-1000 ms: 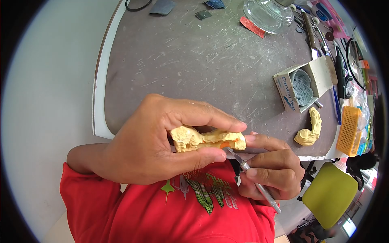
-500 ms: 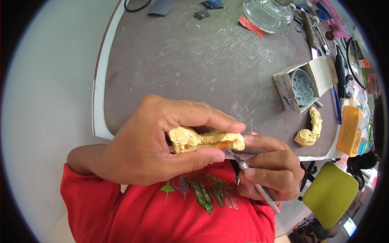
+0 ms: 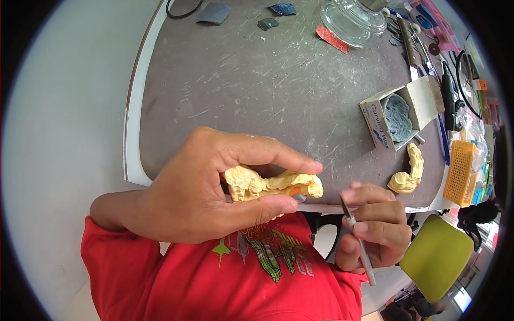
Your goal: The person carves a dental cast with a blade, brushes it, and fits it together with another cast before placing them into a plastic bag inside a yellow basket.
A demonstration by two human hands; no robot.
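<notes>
Between its thumb and fingers, my left hand (image 3: 214,182) grips a pale yellow dental cast (image 3: 249,183) over my lap at the table's near edge. Orange marks show near the cast's right end, and a small grey piece lies just under them by the thumb tip. My right hand (image 3: 377,227) is closed around a silver craft knife (image 3: 364,257). The knife's pointed blade tilts up and left, apart from the cast. Much of the cast's left part is hidden inside my palm.
A second yellow cast (image 3: 408,170) lies at the table's right. Behind it stands an open carving wax box (image 3: 393,119) holding grey wax. A glass jar (image 3: 353,24), red strip (image 3: 332,39), abrasive paper pieces (image 3: 214,13), an orange basket (image 3: 460,174) and several tools lie farther off.
My right hand has drawn the knife away from the cast, toward the right and slightly down. A grey piece now shows beside my left thumb. My left hand has barely moved.
</notes>
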